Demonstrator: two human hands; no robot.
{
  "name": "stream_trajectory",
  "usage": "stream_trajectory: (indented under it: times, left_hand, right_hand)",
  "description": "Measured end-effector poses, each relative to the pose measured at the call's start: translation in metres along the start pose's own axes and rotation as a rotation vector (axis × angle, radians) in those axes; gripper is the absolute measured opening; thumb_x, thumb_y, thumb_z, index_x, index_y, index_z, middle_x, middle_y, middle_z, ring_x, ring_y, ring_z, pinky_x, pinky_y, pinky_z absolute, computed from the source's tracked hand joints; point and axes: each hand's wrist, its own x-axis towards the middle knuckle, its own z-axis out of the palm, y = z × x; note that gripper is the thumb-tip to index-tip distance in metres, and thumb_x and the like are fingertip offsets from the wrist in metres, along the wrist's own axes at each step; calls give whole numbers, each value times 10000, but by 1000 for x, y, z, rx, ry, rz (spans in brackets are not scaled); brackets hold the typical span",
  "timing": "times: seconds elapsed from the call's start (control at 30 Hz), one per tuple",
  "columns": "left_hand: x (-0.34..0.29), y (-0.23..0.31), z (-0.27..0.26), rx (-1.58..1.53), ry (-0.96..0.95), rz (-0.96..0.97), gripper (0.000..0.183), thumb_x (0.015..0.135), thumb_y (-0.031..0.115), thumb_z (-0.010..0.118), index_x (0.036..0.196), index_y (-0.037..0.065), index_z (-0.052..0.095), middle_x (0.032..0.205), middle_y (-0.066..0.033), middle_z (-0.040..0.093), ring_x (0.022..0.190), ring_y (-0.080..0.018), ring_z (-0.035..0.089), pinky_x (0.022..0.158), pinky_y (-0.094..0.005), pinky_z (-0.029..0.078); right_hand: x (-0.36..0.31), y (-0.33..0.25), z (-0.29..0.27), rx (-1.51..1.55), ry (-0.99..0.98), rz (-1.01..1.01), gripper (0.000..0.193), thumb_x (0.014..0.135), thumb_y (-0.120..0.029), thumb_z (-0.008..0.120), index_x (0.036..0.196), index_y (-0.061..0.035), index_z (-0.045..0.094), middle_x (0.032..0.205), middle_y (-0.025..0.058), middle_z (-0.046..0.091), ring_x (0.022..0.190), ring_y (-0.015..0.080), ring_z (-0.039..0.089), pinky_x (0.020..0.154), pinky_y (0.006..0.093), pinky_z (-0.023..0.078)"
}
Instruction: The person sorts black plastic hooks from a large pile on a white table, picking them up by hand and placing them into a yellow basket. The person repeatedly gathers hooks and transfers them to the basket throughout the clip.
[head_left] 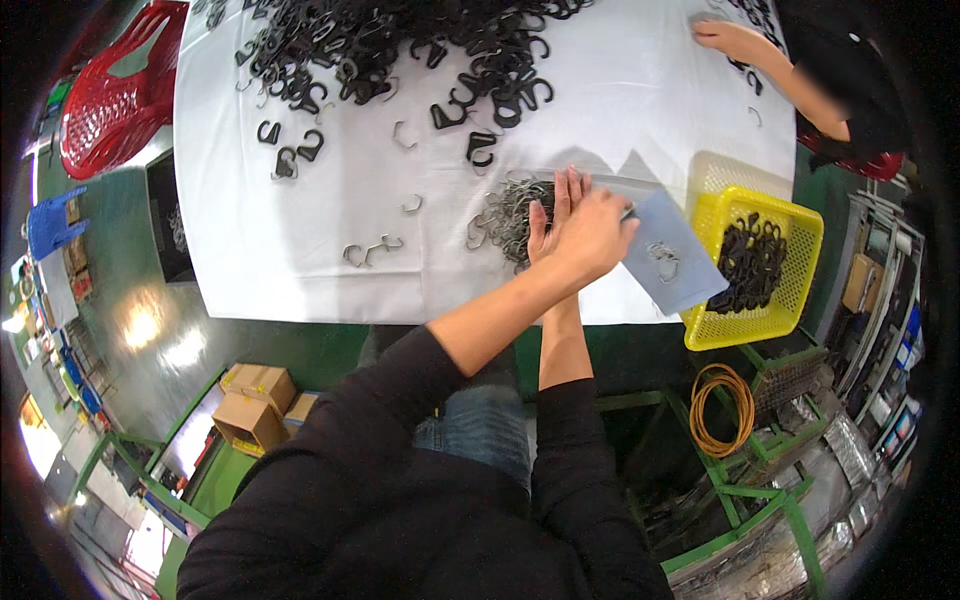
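We look down, fisheye view, on a white-clothed table (320, 285) w/ two bare hands at work near its front edge. The L hand (597, 235) crosses over the R one; its fingers are bent beside the near-left edge of a blue-grey sheet (697, 275), but we can't tell if they're clamped on it. The R hand (560, 205), partly hidden underneath, has its fingers stretched out & close together, thumb apart, against the right side of a pile of silver wire hooks (500, 217). A few more hooks (662, 260) lie on the sheet, whose lower right corner overlaps a yellow plastic basket (804, 262) (perforated, holding black hooks (748, 265)). Loose silver hooks (385, 243) lie left of the pile. At the far side, we see a big heap of black plastic hooks (340, 45); upper R, a co-worker's hand (722, 38) rests nr. more black pieces.
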Motion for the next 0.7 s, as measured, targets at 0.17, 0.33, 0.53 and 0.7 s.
stream_trajectory:
  times: [0.17,0.33,0.53,0.7]
  left_hand:
    - [-24,-79,-112,13,405,157,259,831,38,512,1083,22,571,1099,-171,564,1078,-347,509,914,-400,414]
    - [-15,-141,-189,389,437,173,358,847,3,461,1196,35,529,1250,-136,504,1222,-300,421,1004,-380,348]
    - [-57,-171,-199,670,144,221,418,878,99,481,1292,46,447,1378,-73,403,1315,-253,319,1069,-451,255]
    - [-121,-181,-197,509,185,149,430,862,65,501,1288,44,452,1347,-106,435,1311,-256,337,1073,-442,250]
  right_hand:
    - [-4,-46,27,-18,-72,-148,507,848,-353,558,1290,-119,476,1379,85,412,1329,276,296,1103,469,135]
    - [-16,-116,56,165,-227,-203,506,839,-363,558,1285,-136,481,1379,89,410,1335,274,285,1105,492,109]
    - [-7,-121,62,108,-127,-214,464,909,-356,461,1304,-111,454,1391,89,393,1339,288,273,1102,492,104]
    - [-36,-74,29,-10,-42,-179,456,915,-313,462,1317,-101,434,1401,86,385,1337,287,283,1103,486,125]
